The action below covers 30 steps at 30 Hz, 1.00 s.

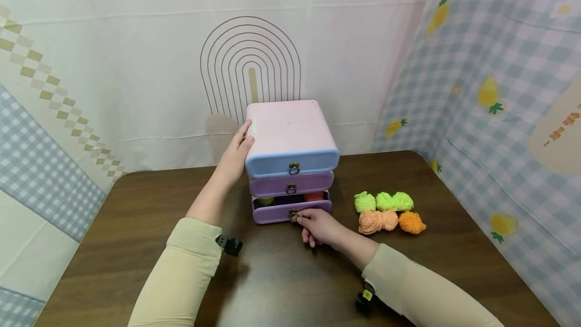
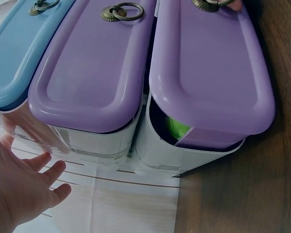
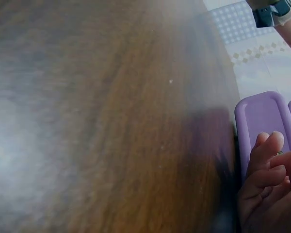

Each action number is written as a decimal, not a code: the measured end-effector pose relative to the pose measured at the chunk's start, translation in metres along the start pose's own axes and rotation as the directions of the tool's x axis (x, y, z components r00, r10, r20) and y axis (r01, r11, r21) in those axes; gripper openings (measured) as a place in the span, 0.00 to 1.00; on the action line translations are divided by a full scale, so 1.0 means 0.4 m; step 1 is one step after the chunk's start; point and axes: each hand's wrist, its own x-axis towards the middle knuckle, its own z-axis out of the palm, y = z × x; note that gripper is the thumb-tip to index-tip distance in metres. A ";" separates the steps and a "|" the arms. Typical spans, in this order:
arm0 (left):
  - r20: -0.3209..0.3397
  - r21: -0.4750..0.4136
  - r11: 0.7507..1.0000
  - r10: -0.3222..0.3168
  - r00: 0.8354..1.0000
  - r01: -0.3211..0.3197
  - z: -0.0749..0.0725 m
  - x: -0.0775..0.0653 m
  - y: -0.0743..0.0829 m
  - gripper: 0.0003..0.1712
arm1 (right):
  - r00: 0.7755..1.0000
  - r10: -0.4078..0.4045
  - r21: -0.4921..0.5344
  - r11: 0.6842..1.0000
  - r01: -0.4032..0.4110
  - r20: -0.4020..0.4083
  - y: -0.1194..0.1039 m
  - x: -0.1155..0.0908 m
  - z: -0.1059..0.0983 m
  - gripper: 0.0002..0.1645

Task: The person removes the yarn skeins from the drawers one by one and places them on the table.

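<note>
Cabinet (image 1: 288,125) on counter (image 1: 159,211); bottom drawer (image 1: 272,215) partly out.
Head view: left hand (image 1: 236,154), unclenched, laid against the cabinet's left side; right hand (image 1: 320,227) pinching the bottom drawer's ring (image 1: 293,217); green item (image 1: 266,200) and red item (image 1: 314,196) inside; to the right, green yarn (image 1: 386,201), peach yarn (image 1: 371,222), orange yarn (image 1: 412,222). Left wrist view: left hand's fingers spread; green item showing in the drawer. Right wrist view: right hand, fingers bent, before a purple front; ring largely hidden.
</note>
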 end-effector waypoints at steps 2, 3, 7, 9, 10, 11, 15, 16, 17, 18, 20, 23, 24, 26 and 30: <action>-0.008 0.000 1.000 0.006 1.000 -0.006 0.000 0.001 -0.008 0.33 | 1.000 0.005 0.002 1.000 -0.005 0.001 0.002 -0.006 0.002 0.18; -0.010 0.003 1.000 0.007 1.000 -0.007 0.000 0.000 -0.008 0.33 | 1.000 0.006 0.003 1.000 -0.006 0.001 0.003 -0.009 0.003 0.17; 0.000 0.006 1.000 0.003 1.000 -0.003 -0.004 -0.025 0.038 0.33 | 1.000 0.000 -0.016 1.000 0.000 0.003 0.006 -0.022 0.007 0.17; 0.005 0.008 1.000 0.000 1.000 0.000 -0.005 -0.034 0.054 0.33 | 1.000 -0.007 -0.033 0.999 0.007 0.007 0.006 -0.030 0.009 0.16; 0.005 0.009 1.000 -0.002 1.000 0.002 -0.005 -0.034 0.055 0.33 | 1.000 -0.008 -0.037 0.999 0.009 0.008 0.006 -0.034 0.010 0.16; 0.006 0.010 1.000 -0.003 1.000 0.003 -0.005 -0.035 0.055 0.33 | 1.000 -0.009 -0.039 0.999 0.009 0.010 0.006 -0.038 0.011 0.16; 0.006 0.010 1.000 -0.005 1.000 0.005 -0.005 -0.036 0.058 0.33 | 1.000 -0.013 -0.048 0.999 0.013 0.016 0.010 -0.050 0.014 0.16; 0.005 0.007 1.000 -0.007 1.000 0.007 -0.005 -0.037 0.059 0.33 | 1.000 -0.014 -0.053 0.998 0.015 0.016 0.010 -0.053 0.014 0.16; 0.005 0.006 1.000 -0.009 1.000 0.009 -0.006 -0.037 0.059 0.33 | 1.000 -0.021 -0.064 0.998 0.022 0.018 0.011 -0.055 0.015 0.16; 0.004 0.004 1.000 -0.011 1.000 0.011 -0.006 -0.036 0.058 0.33 | 0.999 -0.026 -0.078 0.997 0.028 0.020 0.012 -0.059 0.015 0.16; 0.004 0.005 1.000 -0.012 1.000 0.012 -0.007 -0.034 0.056 0.33 | 0.999 -0.038 -0.099 0.994 0.040 0.027 0.013 -0.066 0.016 0.16; 0.006 -0.005 1.000 -0.012 1.000 0.012 -0.006 -0.020 0.035 0.33 | 0.998 -0.053 -0.121 0.991 0.057 0.038 0.015 -0.079 0.018 0.15; 0.007 -0.010 1.000 -0.009 1.000 0.009 -0.004 -0.012 0.023 0.33 | 0.998 -0.054 -0.129 0.990 0.059 0.041 0.015 -0.083 0.019 0.15; 0.005 -0.019 1.000 -0.004 1.000 0.004 -0.001 0.002 -0.004 0.33 | 0.998 -0.054 -0.134 0.989 0.060 0.044 0.017 -0.092 0.020 0.15; -0.011 -0.014 1.000 0.007 1.000 -0.008 0.006 0.021 -0.044 0.33 | 0.997 -0.050 -0.142 0.988 0.057 0.055 0.019 -0.107 0.021 0.15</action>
